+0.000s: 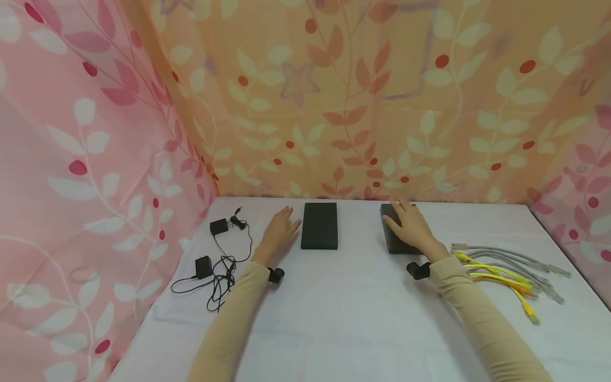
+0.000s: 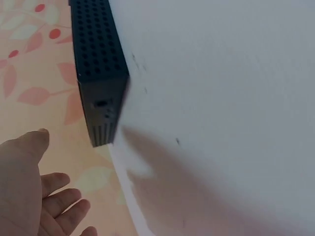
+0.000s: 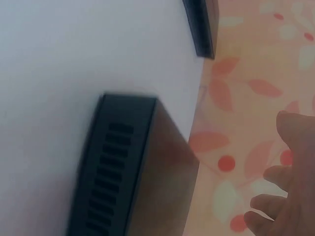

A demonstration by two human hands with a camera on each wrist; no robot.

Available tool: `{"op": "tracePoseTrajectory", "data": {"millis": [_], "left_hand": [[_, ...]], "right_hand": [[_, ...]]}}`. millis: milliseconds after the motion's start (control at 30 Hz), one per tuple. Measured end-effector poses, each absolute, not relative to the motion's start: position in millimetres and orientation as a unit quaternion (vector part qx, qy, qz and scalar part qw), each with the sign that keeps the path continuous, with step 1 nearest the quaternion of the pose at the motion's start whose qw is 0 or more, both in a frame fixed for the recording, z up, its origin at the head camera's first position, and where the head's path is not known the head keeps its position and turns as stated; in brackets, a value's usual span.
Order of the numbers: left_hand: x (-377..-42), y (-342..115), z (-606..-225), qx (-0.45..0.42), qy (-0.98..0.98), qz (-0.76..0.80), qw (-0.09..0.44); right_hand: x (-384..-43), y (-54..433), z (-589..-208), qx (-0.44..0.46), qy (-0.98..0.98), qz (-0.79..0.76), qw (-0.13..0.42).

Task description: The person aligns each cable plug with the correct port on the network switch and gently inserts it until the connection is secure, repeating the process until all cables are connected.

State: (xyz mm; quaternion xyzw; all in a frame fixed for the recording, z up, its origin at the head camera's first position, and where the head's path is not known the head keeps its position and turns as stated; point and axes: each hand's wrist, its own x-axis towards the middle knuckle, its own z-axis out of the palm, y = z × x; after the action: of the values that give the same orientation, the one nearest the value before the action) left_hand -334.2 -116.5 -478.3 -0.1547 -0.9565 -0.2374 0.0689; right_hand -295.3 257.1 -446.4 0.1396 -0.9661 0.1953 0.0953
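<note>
Two flat black boxes lie apart on the white table. My left hand is beside the left edge of the left box, fingers extended and holding nothing. That box shows a side full of round holes and a narrow end with a small socket in the left wrist view. Over the right box, my right hand is spread, covering part of its top. In the right wrist view this box has a row of port-like slots, and the fingers appear apart from it.
Two black power adapters with thin tangled cords lie left of my left arm. Grey network cables and yellow ones are bunched right of my right wrist. Patterned cloth hangs behind the table and at both sides.
</note>
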Motion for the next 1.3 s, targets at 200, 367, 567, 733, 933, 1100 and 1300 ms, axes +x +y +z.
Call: {"op": "tracePoseTrajectory", "data": {"millis": [200, 367, 567, 733, 933, 1100, 1300], "left_hand": [[-327, -106, -478, -0.158, -0.95, -0.262, 0.057], [-322, -101, -481, -0.16, -0.944, -0.283, 0.054], [-315, -97, -485, -0.161, -0.941, -0.293, 0.041], [-311, -92, -490, -0.181, -0.942, -0.281, 0.038], [-304, -88, -493, -0.191, -0.948, -0.256, 0.005], [-303, -87, -496, -0.204, -0.953, -0.224, -0.017], [-304, -85, -496, -0.214, -0.953, -0.214, -0.028]], "right_hand": [[-293, 237, -456, 0.157, -0.962, 0.21, 0.074], [-290, 221, -463, 0.168, -0.956, 0.23, 0.07], [-288, 204, -475, 0.188, -0.948, 0.248, 0.063], [-285, 188, -485, 0.205, -0.943, 0.259, 0.046], [-280, 169, -491, 0.244, -0.932, 0.266, 0.032], [-276, 157, -493, 0.261, -0.93, 0.259, 0.014], [-275, 147, -498, 0.286, -0.928, 0.237, 0.022]]}}
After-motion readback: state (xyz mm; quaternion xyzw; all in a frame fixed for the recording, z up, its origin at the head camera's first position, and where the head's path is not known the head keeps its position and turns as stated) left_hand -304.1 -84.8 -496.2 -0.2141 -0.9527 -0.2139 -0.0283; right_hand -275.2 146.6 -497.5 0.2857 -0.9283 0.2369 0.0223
